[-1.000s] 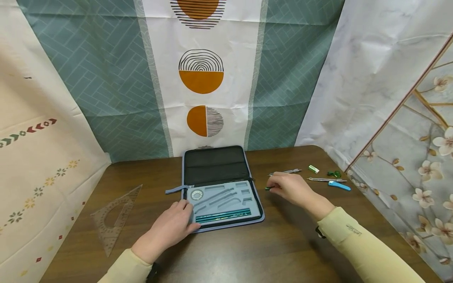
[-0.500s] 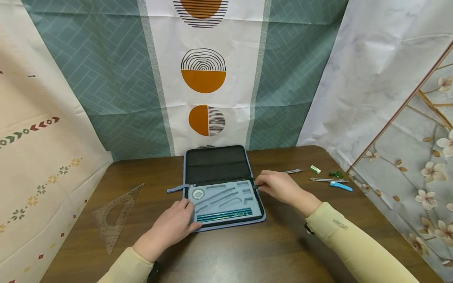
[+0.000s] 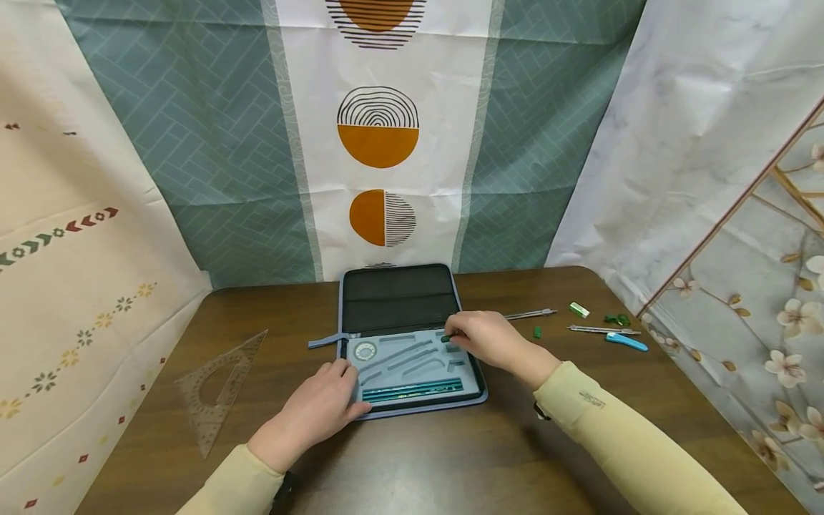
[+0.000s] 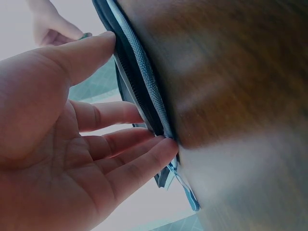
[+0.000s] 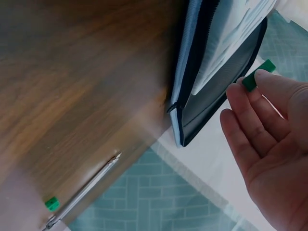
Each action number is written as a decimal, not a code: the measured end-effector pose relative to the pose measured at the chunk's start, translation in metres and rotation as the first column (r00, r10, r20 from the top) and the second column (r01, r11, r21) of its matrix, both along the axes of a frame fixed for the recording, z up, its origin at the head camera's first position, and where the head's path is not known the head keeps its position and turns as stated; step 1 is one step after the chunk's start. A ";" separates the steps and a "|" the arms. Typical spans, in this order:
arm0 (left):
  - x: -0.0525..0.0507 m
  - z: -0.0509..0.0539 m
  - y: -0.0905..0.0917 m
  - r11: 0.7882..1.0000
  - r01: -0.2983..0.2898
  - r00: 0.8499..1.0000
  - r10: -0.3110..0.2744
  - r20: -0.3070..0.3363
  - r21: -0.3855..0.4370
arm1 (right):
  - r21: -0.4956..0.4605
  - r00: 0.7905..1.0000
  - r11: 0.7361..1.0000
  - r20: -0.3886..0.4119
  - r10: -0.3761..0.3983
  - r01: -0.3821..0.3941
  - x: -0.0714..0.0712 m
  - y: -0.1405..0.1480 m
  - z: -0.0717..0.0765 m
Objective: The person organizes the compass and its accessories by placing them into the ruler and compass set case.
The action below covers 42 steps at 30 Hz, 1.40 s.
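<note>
An unzipped drawing-set case (image 3: pixel 399 297) lies on the table, its black lid laid back and a grey moulded tray (image 3: pixel 380 365) inside. Teal pencils (image 3: pixel 412 390) fill the tray's front slot; a pale round piece (image 3: pixel 365 351) sits at its back left. My left hand (image 3: pixel 325 400) rests on the case's front left corner, fingers extended against the zipped edge (image 4: pixel 149 91). Between thumb and fingertips my right hand (image 3: pixel 492 340) pinches a small green block (image 5: pixel 259 74), over the tray's back right recesses. What the block is, I cannot tell.
A clear protractor set square (image 3: pixel 192 415) lies at the left. Right of the case are a metal compass (image 3: pixel 541 313), a small green piece (image 3: pixel 537 332), an eraser (image 3: pixel 579 309), dark green bits (image 3: pixel 616 319), a second metal instrument (image 3: pixel 595 330) and a blue-handled tool (image 3: pixel 626 342).
My right hand has carried the green block leftward from the table beside the case to above the tray. The left hand keeps its place on the case corner. The view has shifted slightly.
</note>
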<state>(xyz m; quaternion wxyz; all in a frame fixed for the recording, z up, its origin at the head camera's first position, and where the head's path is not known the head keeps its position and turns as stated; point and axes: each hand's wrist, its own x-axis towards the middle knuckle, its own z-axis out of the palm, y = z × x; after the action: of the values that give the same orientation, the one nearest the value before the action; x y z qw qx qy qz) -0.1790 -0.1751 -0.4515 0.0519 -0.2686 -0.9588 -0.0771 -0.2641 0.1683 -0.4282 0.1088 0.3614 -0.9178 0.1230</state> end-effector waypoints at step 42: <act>-0.002 0.000 0.000 1.000 -0.007 1.000 0.007 0.018 0.005 | 0.031 1.000 1.000 0.030 0.001 -0.001 -0.028 -0.071 -0.014</act>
<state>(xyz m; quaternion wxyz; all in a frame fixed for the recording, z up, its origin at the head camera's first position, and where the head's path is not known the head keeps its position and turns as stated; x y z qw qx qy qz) -0.1807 -0.1747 -0.4517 0.0442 -0.2644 -0.9600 -0.0815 -0.2921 0.0974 -0.4418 0.0893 0.3616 -0.9210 0.1140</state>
